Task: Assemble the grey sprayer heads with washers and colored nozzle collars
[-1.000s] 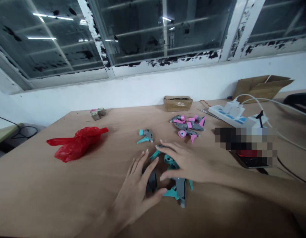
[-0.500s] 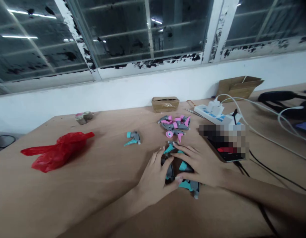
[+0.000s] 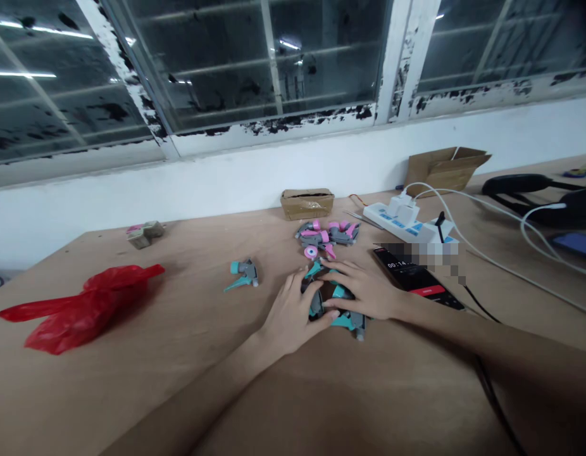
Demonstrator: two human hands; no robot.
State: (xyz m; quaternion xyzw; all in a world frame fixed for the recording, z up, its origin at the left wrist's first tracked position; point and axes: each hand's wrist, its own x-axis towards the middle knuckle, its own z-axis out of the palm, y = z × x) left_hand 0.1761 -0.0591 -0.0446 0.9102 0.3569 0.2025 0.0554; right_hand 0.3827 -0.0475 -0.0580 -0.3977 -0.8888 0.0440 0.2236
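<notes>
A small heap of teal-and-grey spray-trigger heads (image 3: 346, 318) lies on the wooden table (image 3: 179, 354). My left hand (image 3: 290, 313) and my right hand (image 3: 364, 292) cup the heap from both sides, fingers curved around the pieces and touching them. Most of the heap is hidden under my fingers. One single teal trigger head (image 3: 243, 273) lies apart to the left. A heap of pink-and-grey trigger heads (image 3: 327, 234) sits just beyond my hands.
A red plastic bag (image 3: 79, 307) lies at the left. A phone (image 3: 416, 278), a white power strip (image 3: 407, 223) with cables and two cardboard boxes (image 3: 307, 202) (image 3: 442, 166) stand at the back right. A small block (image 3: 143, 233) sits at the back left.
My hands have drawn together around the teal pieces, from spread flat over them to cupped. The view has shifted, so everything sits further left and farther away.
</notes>
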